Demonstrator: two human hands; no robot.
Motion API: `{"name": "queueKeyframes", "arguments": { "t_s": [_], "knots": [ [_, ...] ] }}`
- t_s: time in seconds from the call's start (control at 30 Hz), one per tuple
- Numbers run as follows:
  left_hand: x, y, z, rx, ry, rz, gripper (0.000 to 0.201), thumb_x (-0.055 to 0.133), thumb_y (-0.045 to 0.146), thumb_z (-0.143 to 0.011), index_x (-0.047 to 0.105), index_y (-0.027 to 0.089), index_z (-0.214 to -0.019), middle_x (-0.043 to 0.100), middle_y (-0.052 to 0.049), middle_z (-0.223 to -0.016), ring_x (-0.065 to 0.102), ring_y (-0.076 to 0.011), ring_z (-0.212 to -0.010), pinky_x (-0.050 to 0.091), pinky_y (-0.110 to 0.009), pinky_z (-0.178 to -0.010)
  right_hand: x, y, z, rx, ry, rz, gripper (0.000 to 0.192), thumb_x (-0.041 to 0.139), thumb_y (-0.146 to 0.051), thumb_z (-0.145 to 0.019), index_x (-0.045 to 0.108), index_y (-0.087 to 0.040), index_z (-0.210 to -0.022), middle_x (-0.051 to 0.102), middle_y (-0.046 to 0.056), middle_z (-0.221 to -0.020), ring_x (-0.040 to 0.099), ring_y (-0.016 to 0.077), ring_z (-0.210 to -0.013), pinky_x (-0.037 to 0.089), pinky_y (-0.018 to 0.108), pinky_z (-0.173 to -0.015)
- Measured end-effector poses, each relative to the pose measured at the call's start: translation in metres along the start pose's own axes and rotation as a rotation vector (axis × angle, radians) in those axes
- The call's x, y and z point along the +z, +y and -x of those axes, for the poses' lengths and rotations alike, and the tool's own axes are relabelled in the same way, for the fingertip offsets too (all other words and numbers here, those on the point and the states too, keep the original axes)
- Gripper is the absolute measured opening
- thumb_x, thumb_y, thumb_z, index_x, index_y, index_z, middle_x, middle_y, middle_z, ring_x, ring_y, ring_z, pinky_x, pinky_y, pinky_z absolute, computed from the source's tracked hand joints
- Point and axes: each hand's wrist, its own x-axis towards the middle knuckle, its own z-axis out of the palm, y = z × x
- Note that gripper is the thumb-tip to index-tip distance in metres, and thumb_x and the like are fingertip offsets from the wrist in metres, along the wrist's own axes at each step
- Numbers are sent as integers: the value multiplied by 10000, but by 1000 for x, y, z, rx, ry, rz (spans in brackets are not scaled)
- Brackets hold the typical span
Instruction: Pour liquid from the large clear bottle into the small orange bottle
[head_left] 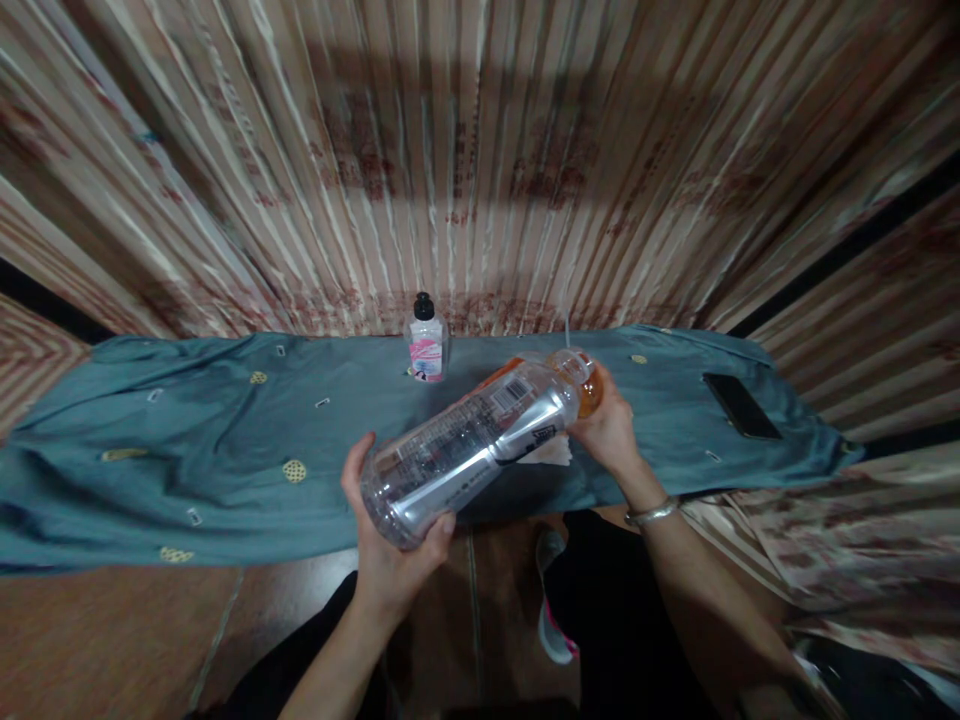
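A large clear plastic bottle (472,445) with a silver label lies tilted across the middle of the view, its base toward me. My left hand (394,545) grips that base from below. My right hand (611,430) is closed around the neck end, where an orange cap or orange liquid (590,392) shows. The bottle hangs above a teal cloth (225,450) spread over a low surface. A bit of white paper (551,452) lies on the cloth under my right hand.
A small clear bottle (427,345) with a black cap and pink label stands at the cloth's far edge. A dark phone (741,405) lies on the cloth at right. Striped curtains (480,160) hang behind. My shoe (553,610) rests on the brown floor.
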Motion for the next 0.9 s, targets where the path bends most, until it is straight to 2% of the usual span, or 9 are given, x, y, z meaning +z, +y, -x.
{"name": "queueKeyframes", "arguments": {
  "t_s": [0.27, 0.63, 0.9],
  "knots": [
    [0, 0, 0, 30, 16, -26, 969, 874, 449, -734, 343, 232, -1516, 618, -97, -1179, 720, -240, -945, 631, -391, -821, 0, -1, -1, 10, 9, 3, 907, 852, -492, -615, 568, -186, -1421, 785, 148, -1234, 776, 364, -1096, 612, 537, -1016],
    [0, 1, 1, 23, 8, 4, 974, 881, 437, -741, 339, 264, -1532, 605, -97, -1218, 722, -270, -995, 638, -429, -846, 0, 5, -1, -4, 4, -6, 916, 855, -493, -621, 557, -195, -1435, 777, 146, -1254, 769, 368, -1114, 610, 544, -1022],
    [0, 2, -1, 49, -9, -13, 960, 870, 421, -764, 340, 279, -1552, 608, -93, -1215, 718, -250, -975, 646, -397, -799, 0, 2, 0, 18, 0, -22, 917, 854, -472, -623, 558, -182, -1441, 766, 160, -1286, 762, 369, -1134, 600, 550, -1038]
  ]
}}
